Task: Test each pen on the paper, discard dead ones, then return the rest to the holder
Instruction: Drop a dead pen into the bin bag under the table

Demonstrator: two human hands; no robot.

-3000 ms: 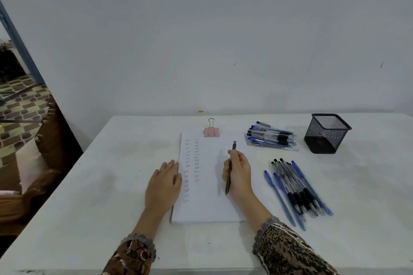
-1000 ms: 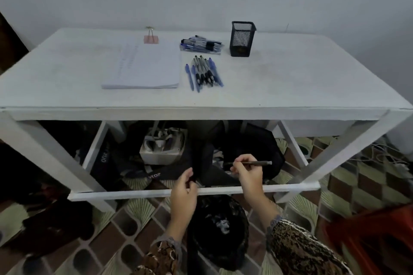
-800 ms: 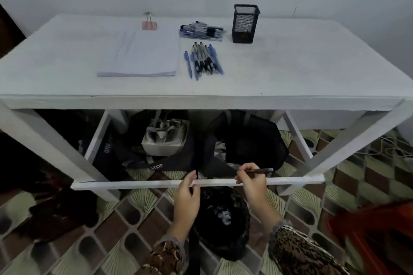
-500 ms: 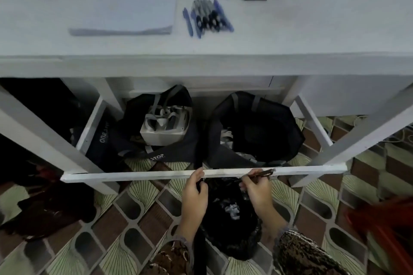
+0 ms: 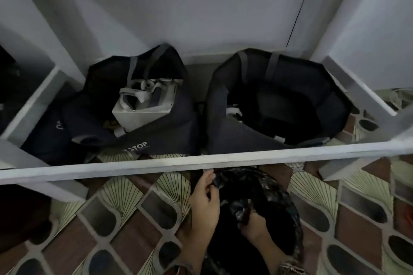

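1. Patterned tiles cover the floor (image 5: 125, 225) under the desk, and a white crossbar (image 5: 134, 166) of the desk frame runs across the view.
2. Behind the crossbar, on the left, stands a dark tote bag (image 5: 169, 131) with a white box (image 5: 143, 114) inside. To the right of it a second dark bag (image 5: 223, 118) lies open. Both are well apart from the hands.
3. In front of the crossbar, near the middle, the left hand (image 5: 204, 205) pinches the rim of a black plastic bag (image 5: 268, 187) – thumb and fingers are closed on the thin film and hold the mouth open.
4. Just to the right, the right hand (image 5: 254, 227) is down in the mouth of this bag. Its fingers are curled around a dark narrow thing that I take for the pen (image 5: 245, 215). Only a short part of it shows.
5. As I judge it, this pen is being discarded as a dead one. The paper and the holder are not in view.
6. The pen should be light, stiff and smooth, so it can slip. A hold at the middle of the barrel is enough, and opening the fingers should let it fall inside.
7. The bag film is soft and slippery and collapses easily – the pinch on the rim needs to be firm, or the mouth may close before the pen is let go.
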